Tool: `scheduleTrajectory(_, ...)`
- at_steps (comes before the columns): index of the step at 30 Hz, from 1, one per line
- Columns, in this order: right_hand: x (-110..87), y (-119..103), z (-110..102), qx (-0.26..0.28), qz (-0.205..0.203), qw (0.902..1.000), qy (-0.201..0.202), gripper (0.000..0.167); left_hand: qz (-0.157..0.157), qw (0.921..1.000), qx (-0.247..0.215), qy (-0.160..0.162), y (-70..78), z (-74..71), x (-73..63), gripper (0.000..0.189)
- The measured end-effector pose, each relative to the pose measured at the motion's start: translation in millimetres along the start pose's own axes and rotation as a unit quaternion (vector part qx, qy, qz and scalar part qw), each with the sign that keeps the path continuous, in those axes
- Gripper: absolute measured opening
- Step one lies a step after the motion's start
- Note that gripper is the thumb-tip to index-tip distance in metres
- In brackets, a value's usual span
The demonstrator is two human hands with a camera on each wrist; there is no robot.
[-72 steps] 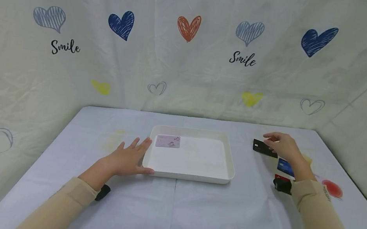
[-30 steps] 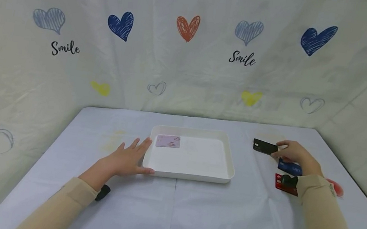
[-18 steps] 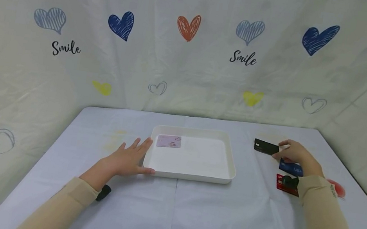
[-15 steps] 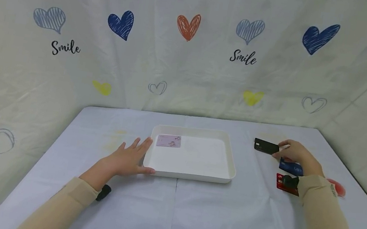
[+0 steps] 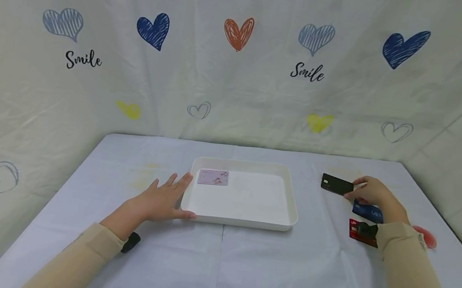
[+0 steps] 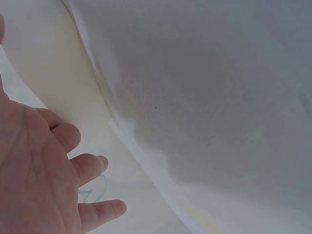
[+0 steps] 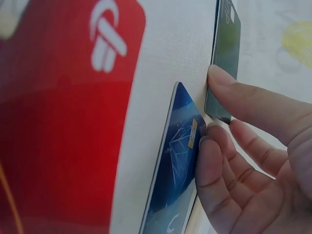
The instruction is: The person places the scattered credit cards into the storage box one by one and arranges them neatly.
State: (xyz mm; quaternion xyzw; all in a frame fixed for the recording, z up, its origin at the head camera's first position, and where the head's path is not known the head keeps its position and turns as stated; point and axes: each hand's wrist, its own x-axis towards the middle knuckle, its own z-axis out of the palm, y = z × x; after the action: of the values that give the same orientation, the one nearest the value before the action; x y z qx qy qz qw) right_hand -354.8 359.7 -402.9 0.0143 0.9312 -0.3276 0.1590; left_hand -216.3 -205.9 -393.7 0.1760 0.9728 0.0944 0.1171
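At R, R hand (image 5: 377,193) pinches rect. black card (image 5: 336,184) (prev. hovering); beige sleeve (image 5: 411,273) part-hides red item (image 5: 429,238); L hand (image 5: 155,202) splayed on rect. white tray (image 5: 253,207).

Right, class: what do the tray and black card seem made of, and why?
White tray: probably moulded plastic, satin, given smooth walls and rounded corners.
Black card: likely glossy plastic; thin, flat, with reflections in the right wrist view.

The right hand (image 5: 376,195) has shifted from over the black chip card (image 5: 334,184) to its right end, which thumb and finger now pinch; more of the red bank card (image 5: 353,229) shows, while the right sleeve (image 5: 410,275) hides more of the red oval (image 5: 428,238).
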Motion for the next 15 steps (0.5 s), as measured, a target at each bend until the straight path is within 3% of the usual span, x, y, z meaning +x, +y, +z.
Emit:
scheduleTrajectory(10,-2.7,1.8,0.8,0.032,-0.014,0.9982,0.05,0.055,-0.006,1.0,-0.004,-0.004,2.0,-1.2,-0.6,0.113)
scheduleTrajectory(15,-6.5,1.5,2.5,0.129,-0.022,0.9903,0.048,0.044,-0.008,1.0,-0.003,-0.001,3.0,-2.5,-1.6,0.113)
